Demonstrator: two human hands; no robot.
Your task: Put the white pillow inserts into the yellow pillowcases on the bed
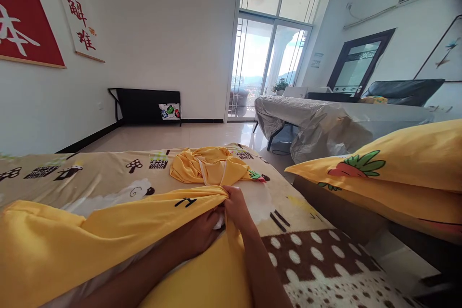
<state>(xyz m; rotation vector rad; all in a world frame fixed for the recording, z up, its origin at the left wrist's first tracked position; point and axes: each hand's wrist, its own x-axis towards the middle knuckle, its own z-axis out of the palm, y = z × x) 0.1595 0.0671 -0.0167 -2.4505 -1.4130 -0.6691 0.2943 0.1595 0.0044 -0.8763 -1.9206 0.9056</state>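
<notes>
A yellow pillowcase [144, 216] stretches across the bed in front of me, with a dark printed mark near its gathered end. My right hand [236, 206] is closed around that gathered cloth. Inside the opening, under the upper layer, sits my left hand [206, 233]. Its fingers are bent round a bit of white fabric [219, 220], perhaps part of a pillow, most of which is hidden. Just beyond my hands lies a crumpled yellow cloth [207, 166] with white edging and a printed carrot.
A patterned blanket [108, 168] covers the bed. To the right, yellow pillows [404, 154] with carrot prints rest on a raised surface. Behind them stands a table under a plastic sheet [314, 115]. A black folding frame [144, 106] leans near the far wall.
</notes>
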